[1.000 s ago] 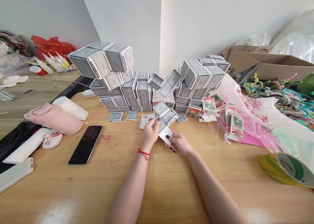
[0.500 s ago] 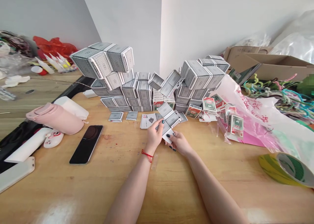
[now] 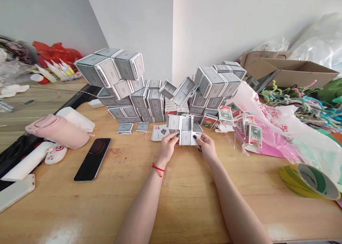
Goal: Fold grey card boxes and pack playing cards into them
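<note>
Between both hands is a small piece built from folded playing cards (image 3: pixel 185 137), grey patterned backs outward, with a white card face showing at its right end. My left hand (image 3: pixel 167 146) pinches its left side between thumb and fingers. At the right end, my right hand (image 3: pixel 207 147) grips the white card flap, thumb on top. Just left of the piece lies a pile of face-up cards (image 3: pixel 159 132), an ace of spades among them. Behind stand stacked card blocks, a taller left stack (image 3: pixel 125 83) and a right stack (image 3: pixel 213 85).
Two folded cards (image 3: pixel 124 128) lie before the left stack. Several card boxes (image 3: pixel 225 113) sit at right beside a plastic bag (image 3: pixel 269 112). A phone (image 3: pixel 92 159) and a pink bottle (image 3: pixel 58 130) are at left. A tape roll (image 3: pixel 288 179) is at front right.
The held card piece has turned from a slant to nearly level. My right hand has moved up and right to its right end; my left hand stays on the left side.
</note>
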Motion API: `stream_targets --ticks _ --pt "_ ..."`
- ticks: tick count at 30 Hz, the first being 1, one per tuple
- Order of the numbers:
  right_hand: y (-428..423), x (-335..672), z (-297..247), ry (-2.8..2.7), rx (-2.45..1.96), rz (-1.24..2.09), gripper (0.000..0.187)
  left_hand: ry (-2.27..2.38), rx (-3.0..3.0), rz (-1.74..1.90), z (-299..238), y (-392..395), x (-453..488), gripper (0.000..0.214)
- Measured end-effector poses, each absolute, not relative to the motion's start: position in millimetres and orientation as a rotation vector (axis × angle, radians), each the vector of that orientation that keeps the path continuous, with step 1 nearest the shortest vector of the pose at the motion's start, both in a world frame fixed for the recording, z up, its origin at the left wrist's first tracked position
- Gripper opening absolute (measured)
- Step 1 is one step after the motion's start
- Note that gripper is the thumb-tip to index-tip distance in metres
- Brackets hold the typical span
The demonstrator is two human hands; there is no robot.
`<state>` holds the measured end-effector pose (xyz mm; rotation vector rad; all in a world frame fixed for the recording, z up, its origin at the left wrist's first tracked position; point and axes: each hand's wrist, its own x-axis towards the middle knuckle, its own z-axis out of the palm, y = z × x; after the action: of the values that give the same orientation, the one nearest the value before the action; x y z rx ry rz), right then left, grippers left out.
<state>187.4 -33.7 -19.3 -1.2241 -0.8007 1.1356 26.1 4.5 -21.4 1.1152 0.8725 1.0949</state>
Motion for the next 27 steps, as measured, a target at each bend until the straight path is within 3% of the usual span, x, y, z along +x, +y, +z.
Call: stream_targets --ticks 11,27 --pt "-34.0 186.1 -28.8 -0.908 -1.314 1.079 0.031 0.764 1.066 0.85 -10.7 3.6 19.1 0.035" --pt "-35.5 181.2 -22.4 -1.103 -1.382 1.028 0.033 0.757 1.12 0.782 -14.0 2.0 23.0 0.027"
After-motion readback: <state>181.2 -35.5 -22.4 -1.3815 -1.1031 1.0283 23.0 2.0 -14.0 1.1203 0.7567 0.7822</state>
